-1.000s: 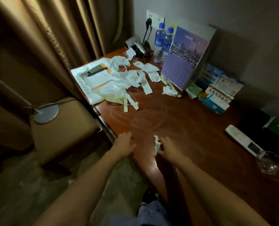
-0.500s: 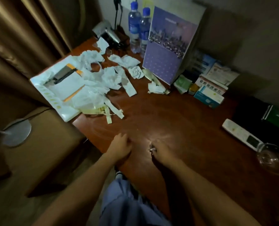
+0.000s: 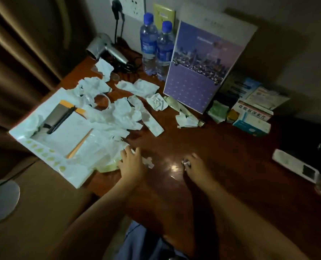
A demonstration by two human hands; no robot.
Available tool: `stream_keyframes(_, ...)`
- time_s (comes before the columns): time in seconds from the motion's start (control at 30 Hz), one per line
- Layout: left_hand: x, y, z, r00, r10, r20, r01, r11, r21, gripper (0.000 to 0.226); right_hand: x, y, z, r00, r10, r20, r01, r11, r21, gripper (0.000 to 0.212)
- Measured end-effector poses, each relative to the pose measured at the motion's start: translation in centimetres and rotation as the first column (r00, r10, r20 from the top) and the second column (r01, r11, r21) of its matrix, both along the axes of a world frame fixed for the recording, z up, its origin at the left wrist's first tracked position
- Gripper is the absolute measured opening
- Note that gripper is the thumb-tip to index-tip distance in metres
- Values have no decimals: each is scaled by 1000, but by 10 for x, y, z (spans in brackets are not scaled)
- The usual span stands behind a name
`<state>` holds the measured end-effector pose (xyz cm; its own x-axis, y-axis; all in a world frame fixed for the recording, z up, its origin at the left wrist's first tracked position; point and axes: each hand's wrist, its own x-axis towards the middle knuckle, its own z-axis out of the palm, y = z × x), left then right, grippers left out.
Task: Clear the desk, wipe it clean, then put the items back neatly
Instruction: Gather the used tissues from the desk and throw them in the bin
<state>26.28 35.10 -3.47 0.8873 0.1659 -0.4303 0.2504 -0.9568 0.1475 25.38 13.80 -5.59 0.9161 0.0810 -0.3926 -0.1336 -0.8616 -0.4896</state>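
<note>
Left hand (image 3: 132,163) spread on paper scraps (image 3: 146,161); right hand (image 3: 194,166) pinches scrap (image 3: 185,163).

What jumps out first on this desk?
A heap of crumpled white paper scraps sprawls over the desk's far left, spilling onto a white tray. Behind it a purple calendar leans on the wall beside two blue-capped bottles. Up front, the right hand pinches a small paper scrap.
</note>
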Motion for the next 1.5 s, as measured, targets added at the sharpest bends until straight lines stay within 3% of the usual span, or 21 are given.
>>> stream_keyframes(0.2,32,19,-15,989,-145,-41,137,980,-147,48,31,32,0,997,-70,-19,70,997,19,11)
stream_keyframes(0.33,48,21,-14,981,-192,22,192,950,-246,23,46,39,1,994,-108,-15,108,994,-4,15)
stream_keyframes(0.5,70,19,0,958,-285,9,274,911,-309,24,79,46,9,978,-180,106,189,979,-82,46)
stream_keyframes(0.6,82,23,1,974,-223,47,224,894,-389,17,104,45,14,972,-208,112,214,976,-45,65)
stream_keyframes(0.63,87,23,1,978,-205,46,205,890,-408,13,111,44,15,970,-207,125,212,977,-33,69)
stream_keyframes(0.73,100,21,1,982,-179,62,187,864,-467,30,126,40,15,970,-207,130,213,976,-34,74)
stream_keyframes(0.9,115,15,8,975,-198,101,222,838,-498,24,145,32,10,970,-242,27,243,968,-67,84)
stream_keyframes(1.1,134,3,4,982,-133,136,186,832,-522,41,154,28,13,970,-226,-86,212,967,-143,60)
stream_keyframes(1.3,143,-8,16,978,-115,172,192,810,-553,23,122,28,19,979,-159,-128,122,958,-259,46)
stream_keyframes(1.4,146,-12,18,986,-81,144,149,813,-562,26,111,28,19,984,-178,-19,162,929,-332,35)
stream_keyframes(1.5,148,-15,19,986,-53,156,134,808,-574,26,110,29,21,947,-314,72,322,916,-239,34)
